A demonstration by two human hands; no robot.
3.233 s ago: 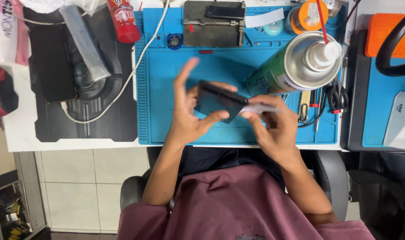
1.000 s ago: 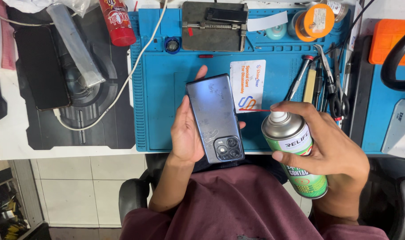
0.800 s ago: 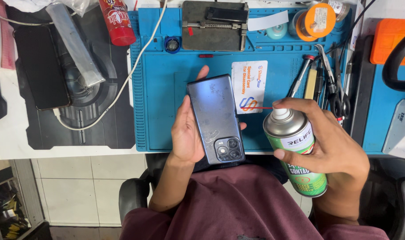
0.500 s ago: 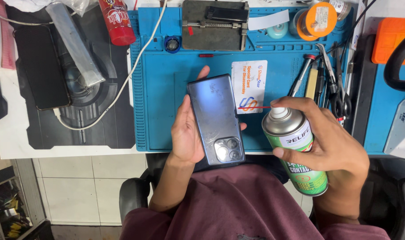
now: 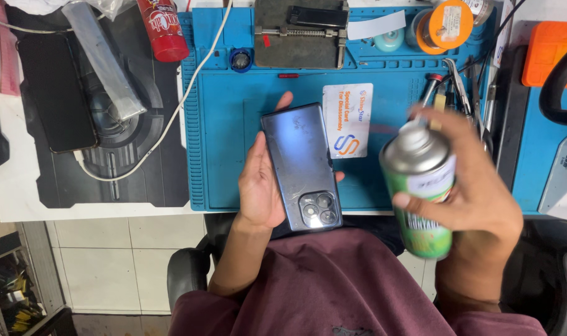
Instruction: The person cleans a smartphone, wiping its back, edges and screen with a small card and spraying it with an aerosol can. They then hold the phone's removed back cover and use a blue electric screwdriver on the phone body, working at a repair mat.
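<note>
Spray can [image 5: 420, 186] now farther from phone [image 5: 301, 165]

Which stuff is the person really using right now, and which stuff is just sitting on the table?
In use:
- phone, back side up, in the left hand
- spray can, in the right hand

Just lying about:
- white card
- red can
- black phone
- white cable
- orange reel
- tweezers
- blue mat

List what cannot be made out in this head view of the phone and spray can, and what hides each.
Phone: screen side faces down, hidden; left hand covers its left edge.
Spray can: motion-blurred; nozzle indistinct; right hand covers its side.
Tools: partly behind right hand.
</note>
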